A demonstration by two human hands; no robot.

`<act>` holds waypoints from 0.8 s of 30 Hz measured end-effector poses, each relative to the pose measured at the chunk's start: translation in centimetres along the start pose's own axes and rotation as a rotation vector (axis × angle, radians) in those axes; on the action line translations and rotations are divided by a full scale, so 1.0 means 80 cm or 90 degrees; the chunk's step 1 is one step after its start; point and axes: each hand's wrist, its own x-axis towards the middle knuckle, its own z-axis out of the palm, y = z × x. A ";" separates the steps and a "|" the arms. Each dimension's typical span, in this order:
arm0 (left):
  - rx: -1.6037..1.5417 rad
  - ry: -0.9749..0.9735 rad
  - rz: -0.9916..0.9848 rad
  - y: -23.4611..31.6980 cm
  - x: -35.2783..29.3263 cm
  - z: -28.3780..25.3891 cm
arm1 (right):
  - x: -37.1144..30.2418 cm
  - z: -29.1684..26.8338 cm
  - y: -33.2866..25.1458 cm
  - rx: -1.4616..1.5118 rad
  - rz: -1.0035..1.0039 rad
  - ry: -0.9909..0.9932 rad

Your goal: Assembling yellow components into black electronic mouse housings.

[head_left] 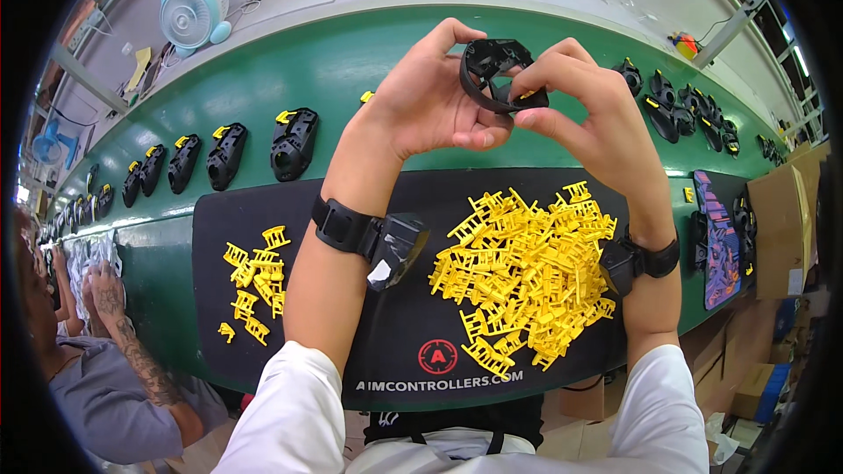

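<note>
L hand (421,96) half-curled round the L side of a black shell (477,79); R hand (588,92) nearly closed, thumb & fingers pinching its R end, w/ a yellow bit (528,95) by the fingertips, can't tell if gripped. Shell's held up above the green bench (307,61), clear of the yellow clips (527,272) on the mat (395,333). Prob. light, stiff plastic, maybe slippery; thin rim looks snappable, so best hold thicker outer walls, approx. opposite sides, w/o squeezing hard
</note>
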 end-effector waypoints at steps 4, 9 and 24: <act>0.165 0.255 0.027 -0.006 0.006 0.027 | -0.003 0.006 0.000 -0.035 0.011 -0.010; 0.979 0.665 -0.114 -0.011 -0.005 -0.016 | -0.013 0.009 -0.006 -0.096 0.223 -0.224; 1.290 0.776 -0.386 -0.024 -0.010 0.004 | -0.043 -0.043 0.116 -0.185 0.217 -0.201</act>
